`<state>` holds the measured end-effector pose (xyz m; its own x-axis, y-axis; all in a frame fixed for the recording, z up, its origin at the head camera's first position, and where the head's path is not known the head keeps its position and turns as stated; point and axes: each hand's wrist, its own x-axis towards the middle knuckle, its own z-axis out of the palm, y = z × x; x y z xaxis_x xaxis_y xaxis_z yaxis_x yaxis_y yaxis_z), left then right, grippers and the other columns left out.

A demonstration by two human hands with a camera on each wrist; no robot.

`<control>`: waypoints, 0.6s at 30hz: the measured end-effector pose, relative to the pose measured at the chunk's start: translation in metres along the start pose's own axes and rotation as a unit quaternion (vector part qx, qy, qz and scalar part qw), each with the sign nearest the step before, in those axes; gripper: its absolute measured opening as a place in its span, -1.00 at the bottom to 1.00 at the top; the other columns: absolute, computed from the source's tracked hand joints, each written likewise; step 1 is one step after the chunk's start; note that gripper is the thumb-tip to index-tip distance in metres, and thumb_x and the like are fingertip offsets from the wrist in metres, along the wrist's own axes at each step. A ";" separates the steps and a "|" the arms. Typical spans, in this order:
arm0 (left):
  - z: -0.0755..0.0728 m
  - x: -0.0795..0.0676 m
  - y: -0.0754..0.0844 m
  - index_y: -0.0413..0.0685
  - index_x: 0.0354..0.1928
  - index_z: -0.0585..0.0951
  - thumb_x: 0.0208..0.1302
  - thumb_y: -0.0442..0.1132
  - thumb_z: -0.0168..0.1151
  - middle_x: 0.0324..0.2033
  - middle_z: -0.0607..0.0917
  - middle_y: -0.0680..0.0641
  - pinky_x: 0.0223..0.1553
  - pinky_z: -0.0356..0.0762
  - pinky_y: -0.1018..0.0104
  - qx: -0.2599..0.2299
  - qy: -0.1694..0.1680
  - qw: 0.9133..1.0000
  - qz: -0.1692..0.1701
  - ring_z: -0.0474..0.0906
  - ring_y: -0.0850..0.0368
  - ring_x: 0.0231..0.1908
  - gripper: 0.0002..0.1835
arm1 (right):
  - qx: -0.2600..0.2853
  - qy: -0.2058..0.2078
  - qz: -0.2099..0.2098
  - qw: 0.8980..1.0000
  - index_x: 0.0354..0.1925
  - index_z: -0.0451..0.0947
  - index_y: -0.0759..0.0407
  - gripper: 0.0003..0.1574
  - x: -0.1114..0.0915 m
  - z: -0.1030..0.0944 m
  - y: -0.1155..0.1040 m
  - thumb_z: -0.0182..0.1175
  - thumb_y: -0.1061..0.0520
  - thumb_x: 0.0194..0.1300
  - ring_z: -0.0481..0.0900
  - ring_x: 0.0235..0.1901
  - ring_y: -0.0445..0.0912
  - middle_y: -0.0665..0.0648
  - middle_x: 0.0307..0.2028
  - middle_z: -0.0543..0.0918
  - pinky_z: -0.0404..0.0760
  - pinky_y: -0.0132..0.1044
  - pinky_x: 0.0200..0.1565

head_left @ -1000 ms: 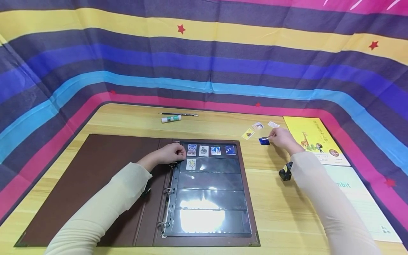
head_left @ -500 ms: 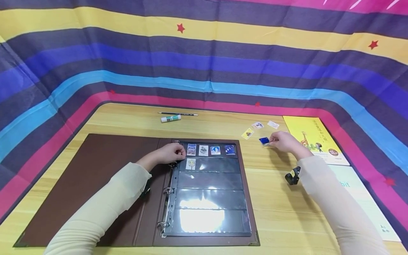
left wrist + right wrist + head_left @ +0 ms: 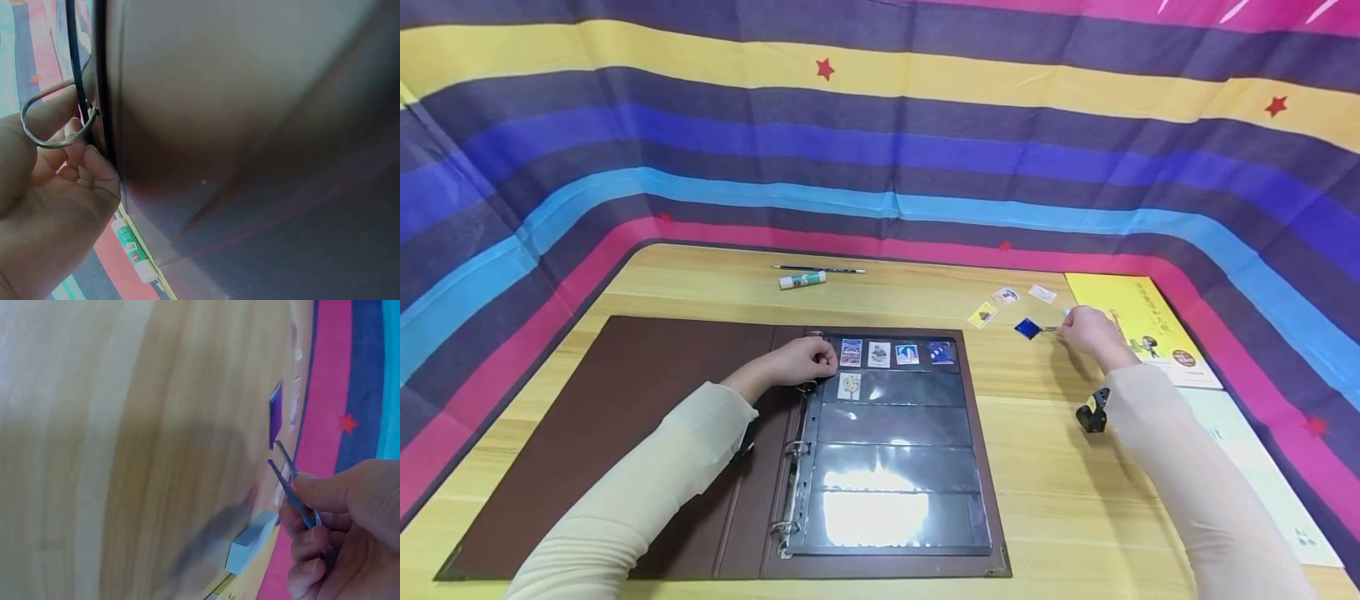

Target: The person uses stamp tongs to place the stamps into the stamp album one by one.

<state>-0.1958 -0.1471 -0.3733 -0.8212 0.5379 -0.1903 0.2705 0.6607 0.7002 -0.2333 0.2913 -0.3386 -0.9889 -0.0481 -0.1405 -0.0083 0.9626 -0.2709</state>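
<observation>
My right hand (image 3: 1090,331) holds metal tweezers (image 3: 300,503) between thumb and fingers. Their two tips stand apart, right at the corner of a dark blue stamp (image 3: 1027,328) lying on the table. On the left, my left hand (image 3: 801,361) pinches the upper left edge of a black album page (image 3: 891,425) by the top ring (image 3: 53,145). Clear pocket strips cross that page. Several stamps fill its top row, and a tree stamp (image 3: 849,387) sits at the left of the second row.
A yellow stamp (image 3: 982,314) and two pale ones lie beyond the blue stamp. A yellow book (image 3: 1138,317) and a white booklet (image 3: 1262,467) line the right side. Behind the brown album cover (image 3: 625,433) are a glue stick (image 3: 802,280) and a pencil (image 3: 820,268). A pale block (image 3: 250,540) sits near my right hand.
My right hand has moved a little right with the tweezers. The blue stamp has turned to stand cornerwise and shifted slightly right. My left hand stays where it was.
</observation>
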 end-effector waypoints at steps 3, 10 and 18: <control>0.000 -0.001 0.001 -0.14 -0.46 0.44 0.12 -0.32 0.00 -0.58 0.41 -0.01 -0.44 0.30 0.33 -0.009 -0.002 1.000 -0.005 0.32 0.16 -0.55 -0.94 | 0.007 0.001 0.003 1.000 -0.76 0.22 0.12 -0.65 0.003 0.003 -0.001 -0.03 0.13 0.10 0.18 -0.70 -0.11 0.02 -0.77 0.21 0.22 -0.27 -0.59; -0.001 -0.001 0.002 -0.14 -0.47 0.44 0.11 -0.33 0.01 -0.58 0.41 0.00 -0.44 0.31 0.33 -0.006 0.000 1.000 -0.009 0.32 0.17 -0.55 -0.94 | 0.020 0.026 -0.003 0.999 -0.69 0.33 0.19 -0.71 0.004 0.008 0.000 0.05 0.11 0.07 0.28 -0.64 -0.07 0.07 -0.69 0.36 0.26 -0.24 -0.54; -0.001 0.000 0.001 -0.13 -0.45 0.45 0.11 -0.32 0.02 -0.57 0.42 0.00 -0.43 0.31 0.33 -0.006 -0.002 1.000 -0.008 0.32 0.17 -0.53 -0.95 | 0.038 0.049 -0.045 0.997 -0.51 0.43 0.29 -0.76 0.002 0.008 -0.006 0.05 0.11 0.08 0.35 -0.53 -0.01 0.14 -0.56 0.45 0.29 -0.17 -0.46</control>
<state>-0.1958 -0.1468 -0.3721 -0.8238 0.5287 -0.2043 0.2506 0.6630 0.7055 -0.2337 0.2833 -0.3446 -0.9944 -0.1038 -0.0187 -0.0908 0.9327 -0.3492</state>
